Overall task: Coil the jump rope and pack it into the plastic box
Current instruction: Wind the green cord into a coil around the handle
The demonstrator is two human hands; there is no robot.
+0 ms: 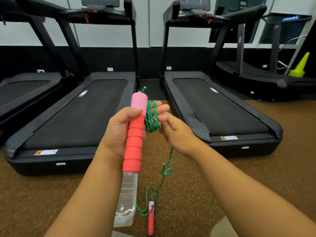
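Likely limp, light rope (152, 117): left hand (119, 130) grips foam handle (135, 132) plus coils; right hand (172, 130) pinches strand. Take slack near coil; plastic box (126, 202) on floor.

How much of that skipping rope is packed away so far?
Nothing is packed yet. Done: a few loops of the green braided rope lie coiled over the left hand, which grips one pink foam handle. In hand: the right hand is at the coil, feeding rope. Left: the trailing rope and second pink handle lie on the floor beside the clear plastic box.
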